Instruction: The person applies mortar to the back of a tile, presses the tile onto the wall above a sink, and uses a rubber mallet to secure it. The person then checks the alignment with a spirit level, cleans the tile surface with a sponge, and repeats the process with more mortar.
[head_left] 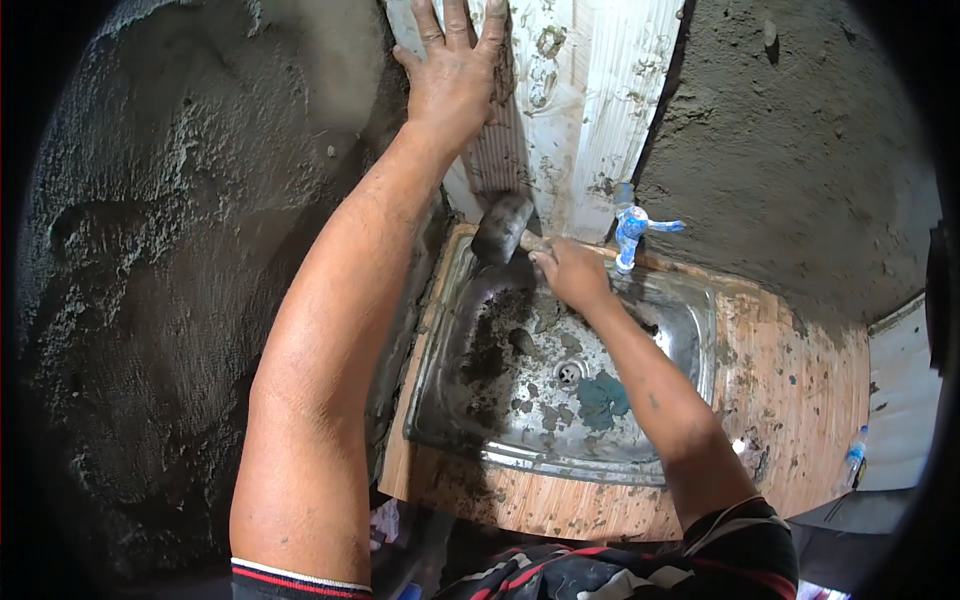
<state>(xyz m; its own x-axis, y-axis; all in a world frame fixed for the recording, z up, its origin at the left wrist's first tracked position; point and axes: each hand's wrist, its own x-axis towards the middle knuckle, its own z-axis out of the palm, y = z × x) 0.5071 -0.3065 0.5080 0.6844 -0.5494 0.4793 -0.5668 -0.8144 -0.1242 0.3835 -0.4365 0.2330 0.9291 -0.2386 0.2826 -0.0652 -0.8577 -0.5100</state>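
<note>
Grey mortar coats the left-hand wall (170,260) beside you and the right-hand wall (790,130), with a streaked white panel (600,125) between them. Your left hand (455,85) is spread against the upper part of that panel, its grip wide open and holding nothing. Your right hand (572,275) has its grip closed around the handle of a trowel (502,228), whose dark blade is at the panel's lower end, over the far-left corner of the steel sink (690,338); you cannot tell whether the blade touches the panel. Mortar splatters lie around the drain (569,374), and a blue-and-white tap (630,238) stands behind the basin. The wood-patterned bench (790,410) is speckled too, with a plastic bottle (856,455) by its right edge.
</note>
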